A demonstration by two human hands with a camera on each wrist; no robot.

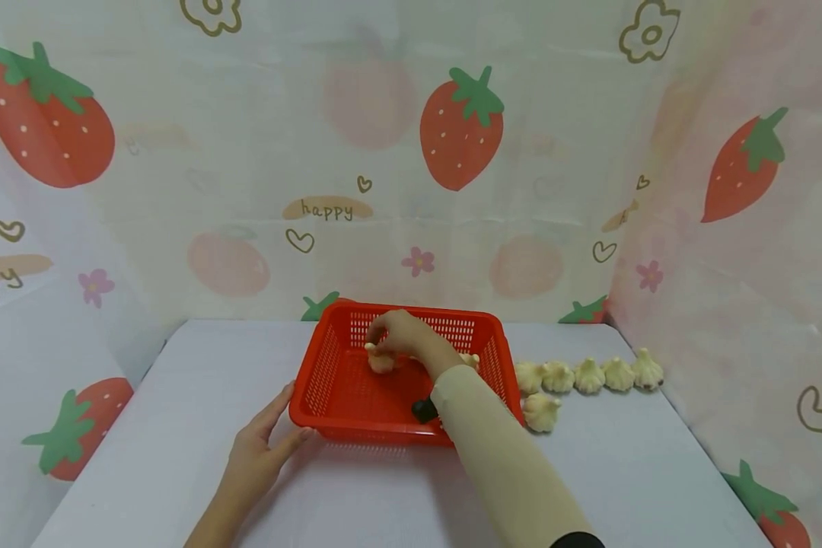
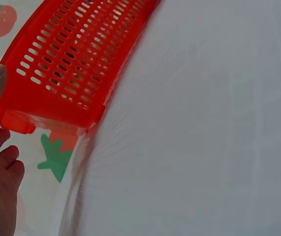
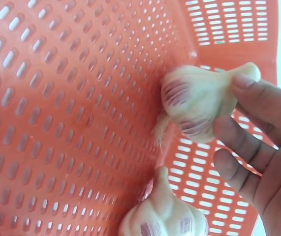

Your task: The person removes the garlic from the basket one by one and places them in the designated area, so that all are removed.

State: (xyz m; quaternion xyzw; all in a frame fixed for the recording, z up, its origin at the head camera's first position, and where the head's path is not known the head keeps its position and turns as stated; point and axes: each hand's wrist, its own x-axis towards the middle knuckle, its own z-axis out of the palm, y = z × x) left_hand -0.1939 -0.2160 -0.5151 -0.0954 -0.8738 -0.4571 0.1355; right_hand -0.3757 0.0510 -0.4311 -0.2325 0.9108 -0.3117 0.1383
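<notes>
A red plastic basket (image 1: pixel 356 403) with slotted walls stands on the white table. At its near left corner my left hand (image 1: pixel 255 455) holds the rim, thumb on the front side and fingers along the left side. Inside the basket my right hand (image 1: pixel 411 335) pinches a garlic bulb (image 3: pixel 194 101) by its stem, between thumb and fingers. Another garlic bulb (image 3: pixel 165 211) lies below it in the right wrist view. Past my right forearm, part of a pale garlic bulb (image 1: pixel 470 360) shows in the basket; my sleeve hides the rest.
Right of the basket, several garlic bulbs (image 1: pixel 589 377) form a row across the table. A single garlic bulb (image 1: pixel 541 412) sits in front of the row, close to the basket's right wall. A strawberry-print cloth (image 1: pixel 383 259) rises behind the table and along both sides.
</notes>
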